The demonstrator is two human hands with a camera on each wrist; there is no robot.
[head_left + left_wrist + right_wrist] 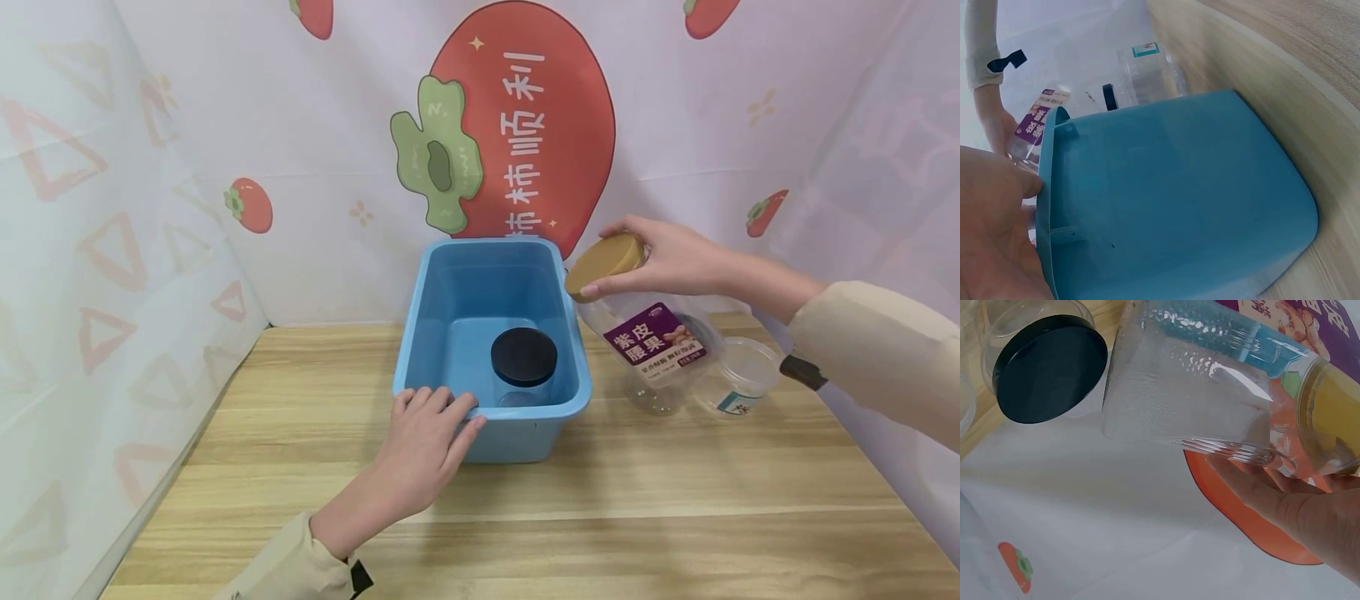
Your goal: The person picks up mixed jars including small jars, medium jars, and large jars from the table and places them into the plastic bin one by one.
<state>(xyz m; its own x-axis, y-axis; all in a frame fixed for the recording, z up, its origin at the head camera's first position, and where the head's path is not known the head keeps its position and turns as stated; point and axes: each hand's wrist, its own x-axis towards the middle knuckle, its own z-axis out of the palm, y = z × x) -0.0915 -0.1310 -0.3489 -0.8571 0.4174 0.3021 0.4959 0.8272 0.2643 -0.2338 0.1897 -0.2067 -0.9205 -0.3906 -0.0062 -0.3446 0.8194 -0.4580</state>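
A blue plastic bin [517, 437] stands on the table. My left hand [427, 454] grips its near rim, with the fingers over the edge and the thumb outside. To the right of the bin, my right hand [678, 257] holds a clear plastic jar [1172, 394] by its yellow-brown lid [606, 262]. That jar is tilted, its lid end leaning toward the bin's right rim, and a purple label [654, 342] shows on its side. It looks see-through, with no contents showing. Inside the bin, toward the near right corner, is a clear jar with a black lid [523, 357].
Right of the bin, a clear tub with a teal label [738, 403] stands on the wooden table [675, 517]. Beside it is another clear jar with a dark lid [1050, 369], partly hidden behind the held jar in the head view. A printed curtain [322, 108] hangs behind the table.
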